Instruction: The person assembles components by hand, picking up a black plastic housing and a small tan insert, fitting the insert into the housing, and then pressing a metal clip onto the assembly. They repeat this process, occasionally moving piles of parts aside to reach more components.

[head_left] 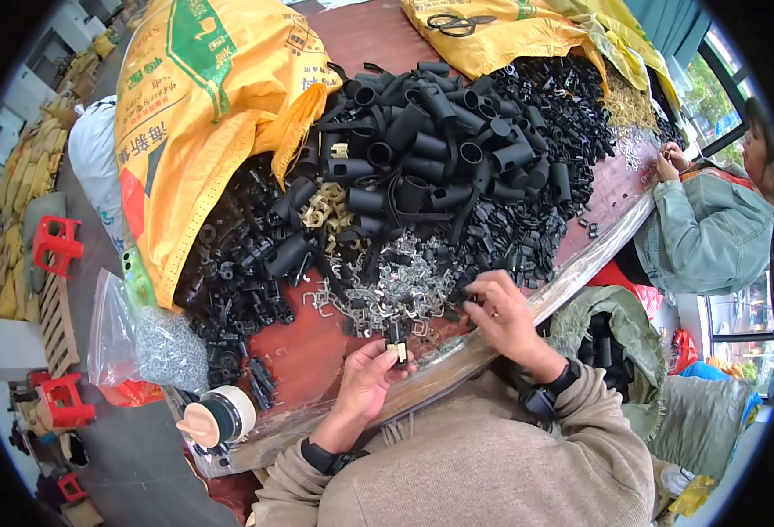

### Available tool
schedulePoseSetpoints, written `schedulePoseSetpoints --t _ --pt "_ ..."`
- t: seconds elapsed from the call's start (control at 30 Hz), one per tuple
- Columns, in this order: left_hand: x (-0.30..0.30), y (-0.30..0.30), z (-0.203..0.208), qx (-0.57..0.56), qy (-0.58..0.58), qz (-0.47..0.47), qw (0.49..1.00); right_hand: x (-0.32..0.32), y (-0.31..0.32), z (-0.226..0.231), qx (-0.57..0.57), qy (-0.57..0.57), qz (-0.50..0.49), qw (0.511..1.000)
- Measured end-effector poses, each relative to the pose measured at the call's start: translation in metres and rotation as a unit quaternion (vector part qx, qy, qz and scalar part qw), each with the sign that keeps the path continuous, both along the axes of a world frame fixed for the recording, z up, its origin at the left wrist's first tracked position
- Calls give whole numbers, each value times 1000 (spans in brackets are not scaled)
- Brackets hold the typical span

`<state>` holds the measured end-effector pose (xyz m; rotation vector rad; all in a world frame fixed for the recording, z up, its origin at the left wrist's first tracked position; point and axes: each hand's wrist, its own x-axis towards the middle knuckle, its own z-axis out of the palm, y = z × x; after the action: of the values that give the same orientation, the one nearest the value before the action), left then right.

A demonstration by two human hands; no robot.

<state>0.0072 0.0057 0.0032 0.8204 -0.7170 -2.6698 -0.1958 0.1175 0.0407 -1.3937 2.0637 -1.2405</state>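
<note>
My left hand (371, 379) pinches a small black plastic part with a cream-coloured piece (397, 352) on it, held above the table's near edge. Just beyond it lies a heap of shiny metal clips (404, 277). My right hand (503, 318) is at the near edge of a pile of small black plastic parts (510, 233). Its thumb and fingers are drawn together around something dark, too small to make out. Behind both hands rises a big heap of black plastic tubes (422, 132), with several cream-coloured fittings (325, 207) at its left.
Yellow woven sacks (220, 105) lie at the far left and far right; scissors (459, 25) rest on one. A lidded cup (220, 417) and a bag of small grey pieces (172, 351) are at the left. An open sack (611, 307) stands right. A co-worker (712, 220) sits beyond it.
</note>
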Motion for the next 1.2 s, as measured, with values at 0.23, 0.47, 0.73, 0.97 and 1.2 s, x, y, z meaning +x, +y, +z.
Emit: schedulePoseSetpoints --t 0.23,0.47,0.73,0.97,1.2 --pt "-5 0 2 -9 3 2 1000 -16 5 -4 40 264 55 962" --pt "-5 1 1 -1 4 8 1000 -23 -3 -18 26 280 64 958" --pt "-3 2 -1 11 16 24 1000 -28 -9 -23 46 307 31 950" --pt "-4 1 0 20 23 31 999 -19 -12 -21 -1 104 -47 993" --pt "-4 0 -1 26 24 27 999 -10 -16 -14 1 -205 -93 974"
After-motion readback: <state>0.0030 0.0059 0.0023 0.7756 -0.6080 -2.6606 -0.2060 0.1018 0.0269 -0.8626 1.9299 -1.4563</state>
